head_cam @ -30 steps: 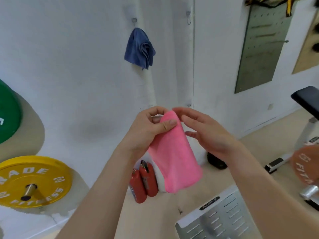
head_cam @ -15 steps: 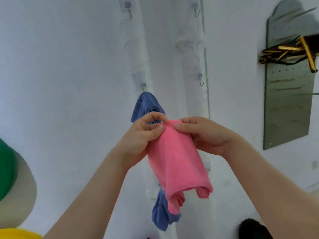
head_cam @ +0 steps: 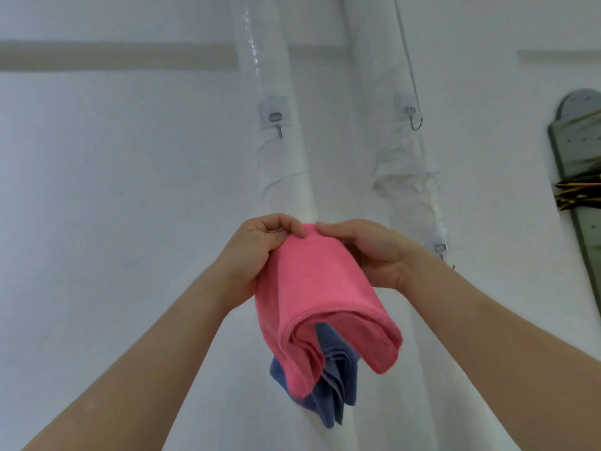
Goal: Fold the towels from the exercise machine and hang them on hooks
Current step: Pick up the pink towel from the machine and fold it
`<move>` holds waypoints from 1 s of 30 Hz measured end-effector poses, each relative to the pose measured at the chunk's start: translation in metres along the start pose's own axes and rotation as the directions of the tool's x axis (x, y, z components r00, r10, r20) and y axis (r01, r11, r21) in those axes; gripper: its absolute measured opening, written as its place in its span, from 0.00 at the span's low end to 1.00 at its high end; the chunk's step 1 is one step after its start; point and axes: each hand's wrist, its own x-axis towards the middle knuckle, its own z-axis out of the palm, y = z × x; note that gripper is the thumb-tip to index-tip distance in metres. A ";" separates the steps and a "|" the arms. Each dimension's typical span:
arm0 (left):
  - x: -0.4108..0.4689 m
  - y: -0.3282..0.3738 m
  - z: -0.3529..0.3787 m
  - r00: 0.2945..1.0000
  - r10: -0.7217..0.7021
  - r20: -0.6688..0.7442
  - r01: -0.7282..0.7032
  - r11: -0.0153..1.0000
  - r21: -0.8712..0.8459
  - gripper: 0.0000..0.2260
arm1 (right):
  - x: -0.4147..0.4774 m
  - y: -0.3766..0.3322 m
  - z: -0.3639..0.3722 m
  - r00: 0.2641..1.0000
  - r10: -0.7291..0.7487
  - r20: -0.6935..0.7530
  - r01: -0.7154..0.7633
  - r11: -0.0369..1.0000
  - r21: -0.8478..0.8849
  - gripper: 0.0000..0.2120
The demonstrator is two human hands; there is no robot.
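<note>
— Up in front of the white wall [head_cam: 130, 222], in the head view, we have the pink towel [head_cam: 322, 294] raised between both hands.

— How do we hold it?

— Our left hand [head_cam: 257, 252] pinches the left side of the towel's top edge between thumb and curled fingers. Our right hand [head_cam: 374, 252] grips the right side of that edge, with its fingers curled over the cloth. The two hands nearly meet at the top.

— And the towel itself?

— It is folded into several layers and hangs down from our grip, with the open folds facing us at the bottom.

— What lies behind it?

— A blue towel [head_cam: 335, 392], also folded, hangs against the wall just behind and below the pink one. We cannot tell whether the two touch, and our hands and the pink cloth hide what the blue one hangs from.

— Any hooks in sight?

— One bare hook [head_cam: 279, 131] above and to the left, a second hook [head_cam: 415, 122] above and to the right, and a third hook [head_cam: 441, 250] just past our right wrist. A grey pegboard [head_cam: 582, 177] stands at the far right edge.
</note>
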 end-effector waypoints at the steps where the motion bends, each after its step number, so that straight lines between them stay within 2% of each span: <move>1: 0.017 0.005 -0.009 1.000 0.018 -0.014 -0.018 1.000 -0.009 0.18 | 0.017 -0.011 0.001 1.000 -0.026 -0.002 0.026 0.999 0.022 0.21; 7: 0.099 0.034 -0.050 0.995 0.093 0.043 -0.093 0.996 -0.017 0.11 | 0.095 -0.068 -0.005 0.985 -0.166 -0.035 0.169 0.981 0.100 0.20; 12: 0.160 0.052 -0.071 0.962 0.263 -0.067 -0.263 0.965 0.007 0.09 | 0.138 -0.121 -0.002 0.943 -0.325 -0.071 0.329 0.943 0.048 0.17; 16: 0.206 0.070 -0.076 0.894 0.427 -0.136 -0.416 0.903 0.103 0.07 | 0.176 -0.160 0.002 0.875 -0.449 -0.183 0.451 0.892 -0.030 0.17; 19: 0.234 0.070 -0.080 0.821 0.541 -0.183 -0.452 0.811 0.371 0.08 | 0.199 -0.176 -0.002 0.810 -0.529 -0.253 0.483 0.846 -0.223 0.12; 21: 0.245 0.058 -0.083 0.787 0.581 -0.207 -0.413 0.746 0.523 0.08 | 0.212 -0.174 -0.006 0.762 -0.572 -0.303 0.431 0.797 -0.423 0.10; 24: 0.247 0.042 -0.087 0.753 0.619 -0.221 -0.436 0.722 0.537 0.09 | 0.223 -0.161 -0.015 0.654 -0.681 -0.329 0.356 0.660 -0.661 0.10; 27: 0.243 0.032 -0.086 0.714 0.694 -0.091 -0.505 0.600 0.621 0.12 | 0.214 -0.149 -0.026 0.559 -0.775 -0.293 0.267 0.504 -0.822 0.14; 30: 0.239 0.026 -0.081 0.701 0.713 -0.010 -0.500 0.502 0.706 0.11 | 0.203 -0.138 -0.033 0.505 -0.842 -0.190 0.232 0.345 -0.910 0.10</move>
